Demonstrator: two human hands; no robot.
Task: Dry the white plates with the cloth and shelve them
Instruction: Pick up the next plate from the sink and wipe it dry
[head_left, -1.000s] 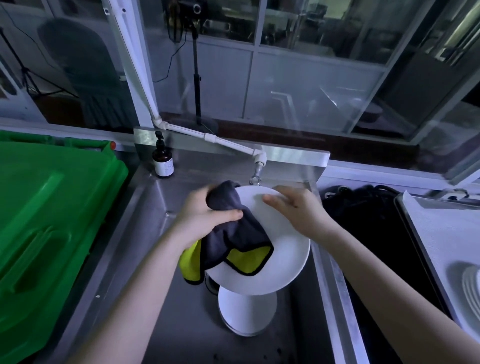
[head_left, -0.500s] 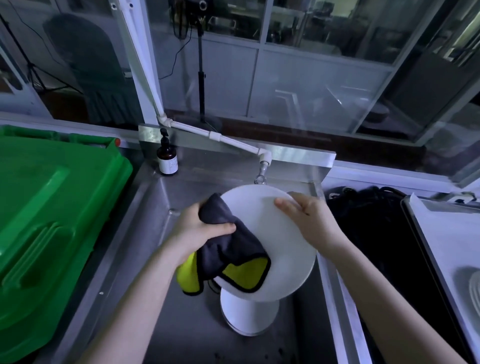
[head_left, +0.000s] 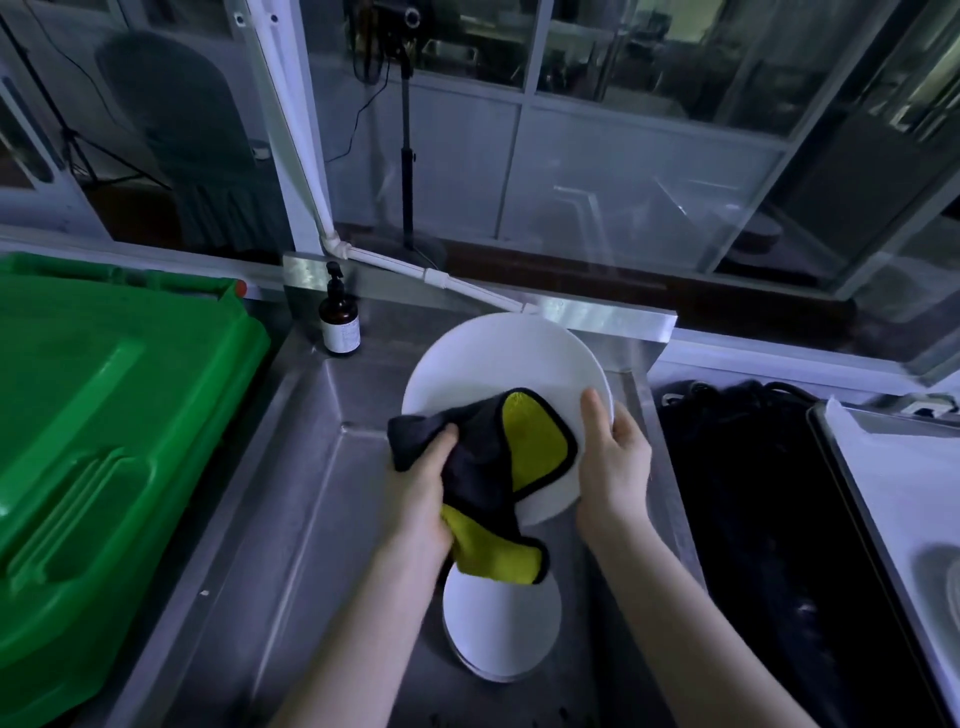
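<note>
Over the sink (head_left: 311, 519), the cloth (head_left: 483, 457) has slid rightward across the plate (head_left: 493, 358).

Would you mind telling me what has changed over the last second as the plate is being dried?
The left hand, gripping the cloth, wiped rightward across the held plate, so a yellow corner now lies on its face. The right hand slid down the rim from top to right side. Both grips, the stacked plates and the bottle stayed.
</note>
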